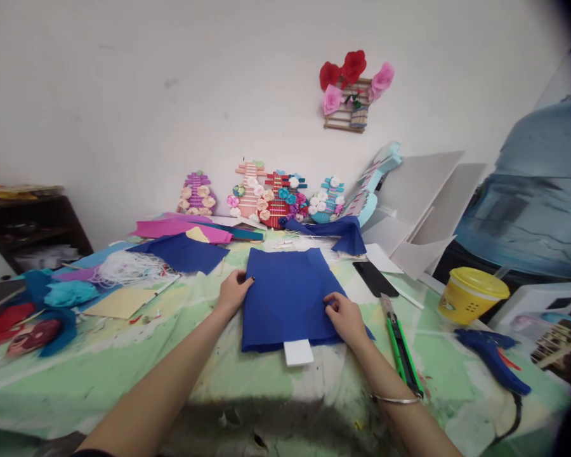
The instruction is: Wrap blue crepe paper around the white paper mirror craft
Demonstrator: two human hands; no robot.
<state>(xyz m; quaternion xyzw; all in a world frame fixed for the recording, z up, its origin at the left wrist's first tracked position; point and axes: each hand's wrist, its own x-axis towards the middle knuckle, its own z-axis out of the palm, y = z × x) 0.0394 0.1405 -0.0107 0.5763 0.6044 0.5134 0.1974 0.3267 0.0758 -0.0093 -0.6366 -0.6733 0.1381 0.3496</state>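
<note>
The blue sheet (pixel 285 292) lies on the desk (pixel 219 387) between both hands, its longer axis seemingly running away from the person. The left hand (pixel 232 294) pinches its left edge; whether the right hand (pixel 349 318), fingers bent, grips the right side cannot be told. Slightly wavy-edged, the sheet has a white tab (pixel 299 354) jutting from its near edge.

The light is soft and even; where it comes from is hard to tell. The wall (pixel 147 120) looks pale gray. The blue cloth (pixel 285 292) looks dull. The surface (pixel 219 374) is bright on top but dark below its front edge. Flowers (pixel 318 205) along its back edge look fuzzy. Past its right edge, the water bottle (pixel 537 209) looks stretched. Black blur fills the view's right corners.
</note>
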